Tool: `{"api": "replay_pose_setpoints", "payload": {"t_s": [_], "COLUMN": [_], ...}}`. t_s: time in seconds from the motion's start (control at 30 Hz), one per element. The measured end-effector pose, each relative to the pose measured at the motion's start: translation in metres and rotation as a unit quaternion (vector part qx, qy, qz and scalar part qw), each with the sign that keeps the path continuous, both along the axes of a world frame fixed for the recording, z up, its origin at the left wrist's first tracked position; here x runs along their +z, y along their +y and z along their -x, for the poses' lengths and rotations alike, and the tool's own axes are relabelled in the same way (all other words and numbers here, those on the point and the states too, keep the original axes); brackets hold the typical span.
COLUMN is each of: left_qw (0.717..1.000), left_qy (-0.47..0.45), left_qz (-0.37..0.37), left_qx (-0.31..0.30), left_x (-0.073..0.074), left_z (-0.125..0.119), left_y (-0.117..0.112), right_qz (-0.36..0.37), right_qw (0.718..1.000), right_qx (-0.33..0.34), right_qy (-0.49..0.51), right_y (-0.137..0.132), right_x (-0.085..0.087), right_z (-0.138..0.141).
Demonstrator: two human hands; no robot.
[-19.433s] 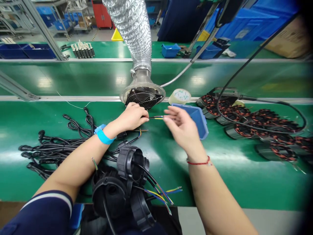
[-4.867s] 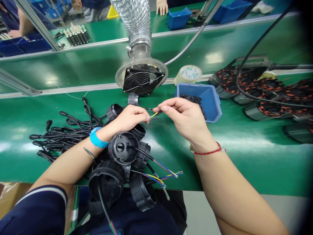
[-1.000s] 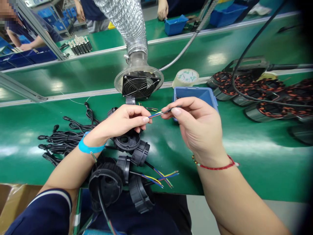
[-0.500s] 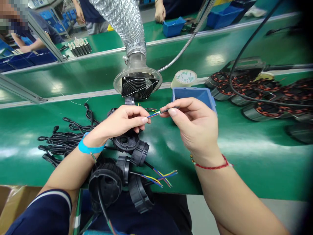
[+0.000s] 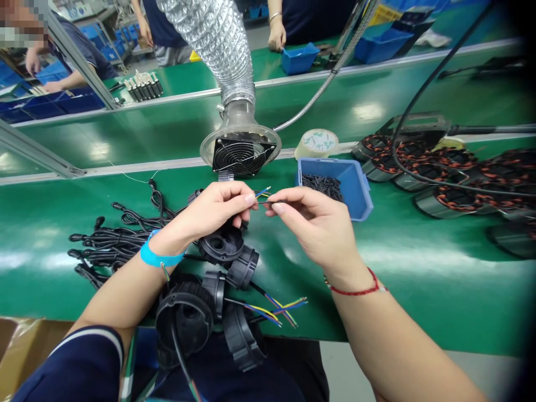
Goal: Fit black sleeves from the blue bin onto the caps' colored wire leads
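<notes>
My left hand is closed in a pinch on thin coloured wires, whose blue and yellow ends stick out past the fingertips. Close beside it, my right hand pinches a slim black sleeve, largely covered by the fingers. The sleeve lines up with a dark strand between the two hands; whether it sits around that wire I cannot tell. Below the left hand lie black ribbed plastic housings, with more multicoloured wire ends coming from black cables. The left wrist wears a blue band.
A blue bin of short black pieces stands behind my right hand. Tape, a fan under a foil duct, and wound motor parts line the back. Coiled black cables lie left. Co-workers stand across the bench.
My right hand has shifted left and slightly down, closer to my left hand, uncovering the bin's contents. The blue wire end now points up and away from the black sleeve.
</notes>
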State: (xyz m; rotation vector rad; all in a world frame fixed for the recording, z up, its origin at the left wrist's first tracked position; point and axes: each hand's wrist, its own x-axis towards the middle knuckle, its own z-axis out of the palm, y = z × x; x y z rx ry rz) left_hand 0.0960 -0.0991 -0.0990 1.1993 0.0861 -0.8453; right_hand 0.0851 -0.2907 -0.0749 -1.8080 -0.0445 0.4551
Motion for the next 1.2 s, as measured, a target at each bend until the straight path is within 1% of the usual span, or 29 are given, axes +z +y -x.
{"api": "replay_pose_setpoints", "payload": {"t_s": [0.07,0.13,0.17,0.23,0.27,0.37,0.53,0.67,1.03,1.13,1.2], "left_qw": [1.000,1.000,1.000,0.999,0.999,0.998,0.998,0.998,0.999,1.000,1.000], "left_qy": [0.007,0.018,0.023,0.024,0.022,0.006,0.004,0.007,-0.010,-0.014,-0.016], "left_qz": [-0.005,0.000,0.002,0.003,-0.002,-0.014,-0.023,-0.020,-0.026,-0.022,-0.019], "left_qx": [0.006,-0.003,-0.009,-0.028,-0.038,-0.057,-0.064,-0.058,-0.020,-0.008,0.000], "left_x": [0.0000,0.0006,0.0010,0.0015,0.0016,0.0016,0.0033,0.0035,0.0021,0.0021,0.0020], "left_z": [-0.0002,-0.0004,-0.0004,-0.0003,-0.0002,0.0007,0.0011,0.0001,0.0018,0.0019,0.0018], "left_y": [-0.0004,-0.0009,-0.0011,-0.0012,-0.0011,-0.0003,0.0005,0.0002,0.0003,0.0002,0.0004], "right_qz": [-0.082,-0.160,-0.187,-0.220,-0.229,-0.238,-0.204,-0.180,-0.044,0.008,0.044], "right_qw": [0.993,0.971,0.959,0.941,0.937,0.940,0.955,0.965,0.992,0.996,0.997], "right_qx": [-0.041,-0.097,-0.122,-0.152,-0.154,-0.141,-0.145,-0.130,-0.091,-0.079,-0.060], "right_qy": [0.073,0.148,0.176,0.208,0.213,0.199,0.162,0.143,0.081,0.027,-0.018], "right_y": [0.0018,0.0032,0.0038,0.0051,0.0057,0.0069,0.0053,0.0031,0.0035,0.0033,0.0022], "right_x": [-0.0029,-0.0056,-0.0068,-0.0082,-0.0085,-0.0075,-0.0049,-0.0051,-0.0053,-0.0062,-0.0076], "right_z": [-0.0008,-0.0025,-0.0034,-0.0048,-0.0051,-0.0041,-0.0011,0.0001,-0.0026,-0.0010,0.0011]}}
